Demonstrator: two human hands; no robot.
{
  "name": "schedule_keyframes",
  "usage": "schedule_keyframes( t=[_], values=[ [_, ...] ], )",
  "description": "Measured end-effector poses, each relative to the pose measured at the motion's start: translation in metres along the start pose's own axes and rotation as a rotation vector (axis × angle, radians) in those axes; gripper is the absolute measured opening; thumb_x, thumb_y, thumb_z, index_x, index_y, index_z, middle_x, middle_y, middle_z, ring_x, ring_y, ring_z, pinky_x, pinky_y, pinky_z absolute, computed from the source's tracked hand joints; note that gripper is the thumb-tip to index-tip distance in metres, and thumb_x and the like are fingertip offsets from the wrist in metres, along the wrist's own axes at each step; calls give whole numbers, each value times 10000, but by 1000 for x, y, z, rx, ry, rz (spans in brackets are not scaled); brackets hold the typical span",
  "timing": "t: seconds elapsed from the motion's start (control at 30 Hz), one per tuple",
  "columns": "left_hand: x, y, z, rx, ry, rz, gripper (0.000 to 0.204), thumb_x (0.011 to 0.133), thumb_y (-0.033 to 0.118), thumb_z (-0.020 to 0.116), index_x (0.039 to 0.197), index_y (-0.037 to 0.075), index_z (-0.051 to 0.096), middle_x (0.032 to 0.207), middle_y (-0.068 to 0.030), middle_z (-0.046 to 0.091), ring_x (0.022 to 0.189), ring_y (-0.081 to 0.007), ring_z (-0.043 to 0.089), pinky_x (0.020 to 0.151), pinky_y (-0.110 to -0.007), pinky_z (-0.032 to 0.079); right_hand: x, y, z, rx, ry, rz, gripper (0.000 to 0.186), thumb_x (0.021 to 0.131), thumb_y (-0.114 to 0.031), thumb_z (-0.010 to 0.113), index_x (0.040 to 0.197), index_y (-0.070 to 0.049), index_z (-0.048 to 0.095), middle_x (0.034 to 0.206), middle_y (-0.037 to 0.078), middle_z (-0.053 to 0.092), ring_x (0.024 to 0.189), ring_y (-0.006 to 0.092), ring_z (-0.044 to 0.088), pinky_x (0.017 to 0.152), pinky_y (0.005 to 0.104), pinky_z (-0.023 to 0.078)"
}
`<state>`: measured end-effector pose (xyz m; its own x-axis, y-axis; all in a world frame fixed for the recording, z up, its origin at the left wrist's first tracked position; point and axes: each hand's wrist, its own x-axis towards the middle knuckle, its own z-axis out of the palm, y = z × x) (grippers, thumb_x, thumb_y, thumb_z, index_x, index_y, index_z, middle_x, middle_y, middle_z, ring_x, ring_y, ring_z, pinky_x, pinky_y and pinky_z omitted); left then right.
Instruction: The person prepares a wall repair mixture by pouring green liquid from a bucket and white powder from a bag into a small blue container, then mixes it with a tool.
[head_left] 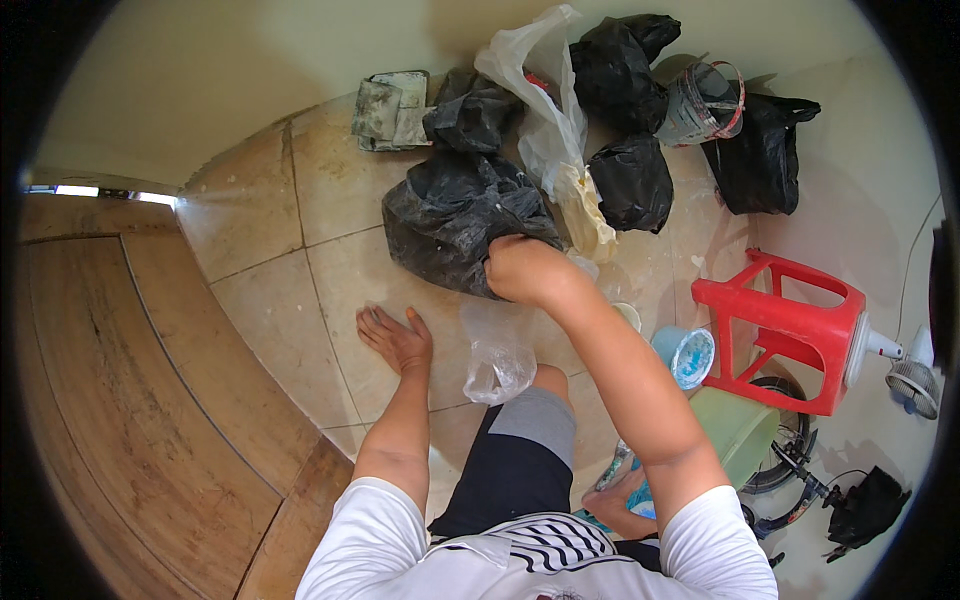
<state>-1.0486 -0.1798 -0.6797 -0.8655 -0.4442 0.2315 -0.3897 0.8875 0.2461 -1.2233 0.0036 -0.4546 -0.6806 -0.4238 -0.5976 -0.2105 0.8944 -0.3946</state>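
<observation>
Right hand at the near right edge of the big black bag; fingers curled in against its folds. Fingertips hidden; I cannot tell whether they pinch the plastic. Bag sits on the tiled floor, ahead of me, crumpled and dusty.

Left hand bare, fingers spread, laid palm down on the floor, near the bag but apart from it.

Clear bag between my forearms, just above my knee. Small black bag right behind the big one; grey stack to its left, near the wall. White bag to the right, long and twisted. Beyond it, two more black bags, then a smeared bucket and another black bag near the corner.

Farther right: blue tub, red stool. Far left: wooden door.
</observation>
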Motion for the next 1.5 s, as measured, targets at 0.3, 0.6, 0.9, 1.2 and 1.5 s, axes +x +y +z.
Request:
schedule_keyframes(
  t=[0.3,0.6,0.9,1.2,1.5],
  values=[
    [0,-2,3,5,-18,-6,633,892,284,611,1311,-145,409,1390,-298,354,1364,-463,299,1147,-593,225,96,31,35,132,320,-36,631,942,-354,556,1472,-33,437,1557,170,382,1439,333,362,1168,390,324],
    [1,-2,2,-5,-54,-24,633,890,293,601,1307,-148,419,1412,-270,324,1386,-442,262,1169,-573,192,113,68,68,256,585,-111,580,952,-314,538,1458,-44,449,1553,184,384,1449,347,337,1193,406,272],
    [0,0,5,11,-51,-12,646,893,295,601,1321,-148,404,1400,-267,344,1387,-441,262,1165,-577,196,80,68,46,-58,566,-206,506,932,-273,534,1387,-51,526,1456,194,498,1374,343,435,1164,413,317],
    [0,-1,-1,20,-38,8,640,908,284,597,1325,-156,394,1398,-294,352,1369,-465,288,1156,-591,212,63,39,28,-206,317,-254,299,793,-192,671,1041,-27,687,1103,208,675,1073,396,620,960,448,473],
    [-3,-2,-1,13,51,64,617,951,295,570,1328,-166,408,1390,-314,382,1346,-460,326,1129,-584,239,28,20,68,-83,579,-264,261,805,-194,665,966,10,681,1040,265,647,999,422,613,892,457,490]
  ],
)
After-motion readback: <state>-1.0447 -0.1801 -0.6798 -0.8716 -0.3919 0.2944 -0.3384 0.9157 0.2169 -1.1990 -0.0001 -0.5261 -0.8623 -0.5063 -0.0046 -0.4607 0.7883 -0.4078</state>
